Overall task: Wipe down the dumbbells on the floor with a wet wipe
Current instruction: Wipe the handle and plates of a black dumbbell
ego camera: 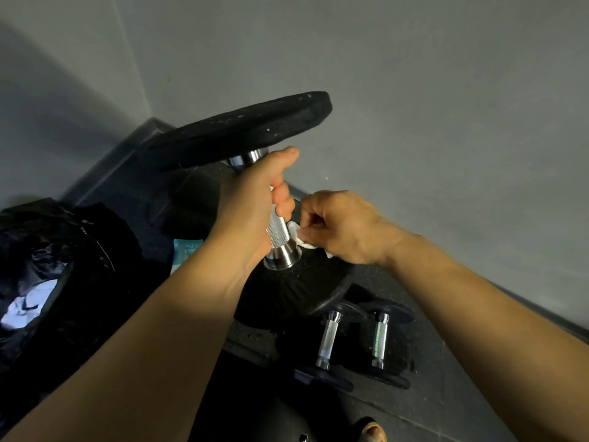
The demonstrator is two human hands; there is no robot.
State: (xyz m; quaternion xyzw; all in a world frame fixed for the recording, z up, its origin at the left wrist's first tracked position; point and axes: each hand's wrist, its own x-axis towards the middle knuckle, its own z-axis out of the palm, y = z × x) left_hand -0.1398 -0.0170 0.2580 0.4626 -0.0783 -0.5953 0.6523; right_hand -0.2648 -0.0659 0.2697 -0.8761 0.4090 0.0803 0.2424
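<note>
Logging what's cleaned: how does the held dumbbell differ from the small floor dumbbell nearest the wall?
The held dumbbell has far wider black plates than the small floor dumbbell. The held dumbbell is tilted end-up, the left hand gripping it, the right hand holding a wipe at its handle; the small one lies flat, untouched. Both have metal handles.

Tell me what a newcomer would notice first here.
The big black dumbbell in the centre stands tilted on end, with the left hand gripping its metal handle. The right hand pinches a white wipe against the handle's lower collar. Two small dumbbells lie side by side on the floor at lower right, and a black bag sits at the left.
</note>
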